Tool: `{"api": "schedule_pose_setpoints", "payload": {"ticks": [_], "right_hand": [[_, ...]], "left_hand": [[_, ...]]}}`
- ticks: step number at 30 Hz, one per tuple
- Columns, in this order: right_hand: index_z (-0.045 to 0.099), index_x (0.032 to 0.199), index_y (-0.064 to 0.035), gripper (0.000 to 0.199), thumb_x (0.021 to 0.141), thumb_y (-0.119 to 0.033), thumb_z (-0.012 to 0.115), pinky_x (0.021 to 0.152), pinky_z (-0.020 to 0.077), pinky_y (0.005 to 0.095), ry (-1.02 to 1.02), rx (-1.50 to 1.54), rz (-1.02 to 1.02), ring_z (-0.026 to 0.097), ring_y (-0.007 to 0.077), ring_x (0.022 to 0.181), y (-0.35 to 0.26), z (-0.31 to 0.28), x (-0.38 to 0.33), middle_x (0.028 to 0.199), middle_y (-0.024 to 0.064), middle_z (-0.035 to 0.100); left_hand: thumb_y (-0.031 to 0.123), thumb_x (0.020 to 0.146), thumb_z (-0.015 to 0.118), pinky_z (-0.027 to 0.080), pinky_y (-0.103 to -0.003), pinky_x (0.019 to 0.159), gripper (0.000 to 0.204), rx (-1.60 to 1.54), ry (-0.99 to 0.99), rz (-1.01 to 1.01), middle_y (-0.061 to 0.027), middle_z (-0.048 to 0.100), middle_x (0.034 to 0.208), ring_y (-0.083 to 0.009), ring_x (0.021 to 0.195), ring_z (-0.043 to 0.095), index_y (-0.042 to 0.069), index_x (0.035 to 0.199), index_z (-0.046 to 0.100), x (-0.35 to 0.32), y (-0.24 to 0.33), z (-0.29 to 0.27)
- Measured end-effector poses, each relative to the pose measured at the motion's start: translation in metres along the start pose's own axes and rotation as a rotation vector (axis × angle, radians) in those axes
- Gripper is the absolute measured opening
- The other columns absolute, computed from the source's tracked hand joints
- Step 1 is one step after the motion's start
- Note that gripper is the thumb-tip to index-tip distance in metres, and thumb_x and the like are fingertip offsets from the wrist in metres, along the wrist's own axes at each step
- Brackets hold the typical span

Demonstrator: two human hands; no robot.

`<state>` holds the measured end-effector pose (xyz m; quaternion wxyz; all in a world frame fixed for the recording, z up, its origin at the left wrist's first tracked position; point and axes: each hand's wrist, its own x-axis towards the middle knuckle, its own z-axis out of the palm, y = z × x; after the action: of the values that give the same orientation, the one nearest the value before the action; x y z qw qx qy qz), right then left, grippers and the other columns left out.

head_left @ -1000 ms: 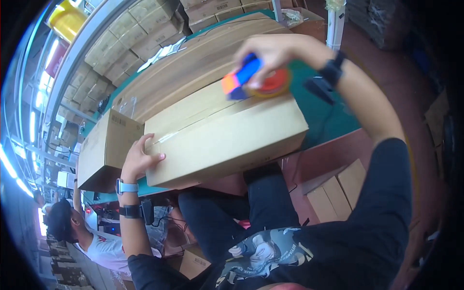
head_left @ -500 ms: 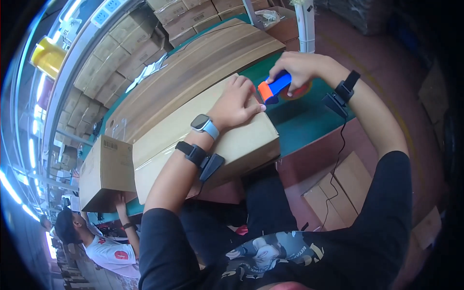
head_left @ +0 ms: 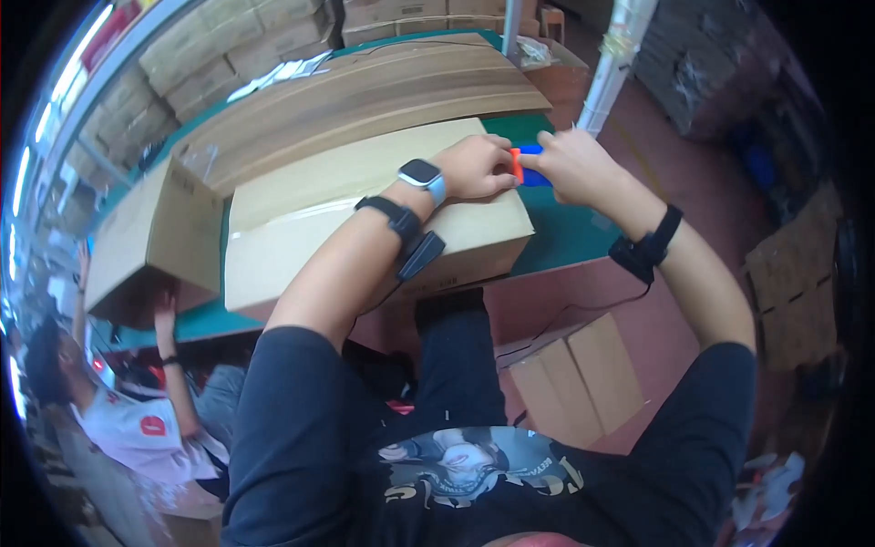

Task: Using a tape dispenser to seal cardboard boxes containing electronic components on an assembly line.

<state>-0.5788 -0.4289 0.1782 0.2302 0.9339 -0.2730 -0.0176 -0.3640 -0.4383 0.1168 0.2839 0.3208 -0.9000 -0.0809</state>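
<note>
A long closed cardboard box (head_left: 310, 205) lies across the bench before me, with a strip of clear tape along its top seam. My left hand (head_left: 477, 168) presses on its right end, fingers bent over the edge and thumb beside them. Just past that end, my right hand (head_left: 576, 166) is closed around a blue and orange tape dispenser (head_left: 530, 166), held close to my left fingertips. The dispenser's far part is hidden by the right hand. Whether tape runs between the hands cannot be made out.
A wood-grain board (head_left: 365, 91) lies behind the box on the green bench top (head_left: 574, 228). At left, a co-worker's hand (head_left: 164, 314) touches another carton (head_left: 173, 228). Flattened cardboard (head_left: 579, 378) lies on the floor; a white post (head_left: 615, 73) stands at far right.
The dispenser has turned more level and come against the box's right end, close to my left fingers. My view has shifted, and the co-worker's carton appears farther left and tilted.
</note>
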Motion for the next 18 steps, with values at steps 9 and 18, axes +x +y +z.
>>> {"api": "schedule_pose_setpoints", "payload": {"ticks": [9,18], "right_hand": [[0.073,0.104,-0.0223,0.033,0.07,-0.018,0.075,0.069,0.0557,0.0442,-0.324,-0.244,0.161,0.069,0.0303,0.082,0.008,0.08,-0.015,0.087,0.0107,0.067],[0.071,0.119,-0.0188,0.048,0.071,-0.021,0.074,0.078,0.0571,0.0394,0.281,0.604,0.791,0.071,0.0333,0.088,0.086,0.083,0.015,0.095,0.0201,0.072]], "left_hand": [[0.038,0.082,0.058,0.052,-0.047,0.083,0.039,0.119,-0.068,-0.083,-0.0207,0.068,0.081,-0.0384,0.089,0.063,0.005,0.074,0.075,0.016,-0.025,0.033],[0.066,0.085,0.051,0.024,-0.058,0.116,0.075,0.296,-0.26,-0.269,-0.025,0.051,0.142,-0.0404,0.138,0.041,0.007,0.13,0.063,0.02,0.028,0.029]]}}
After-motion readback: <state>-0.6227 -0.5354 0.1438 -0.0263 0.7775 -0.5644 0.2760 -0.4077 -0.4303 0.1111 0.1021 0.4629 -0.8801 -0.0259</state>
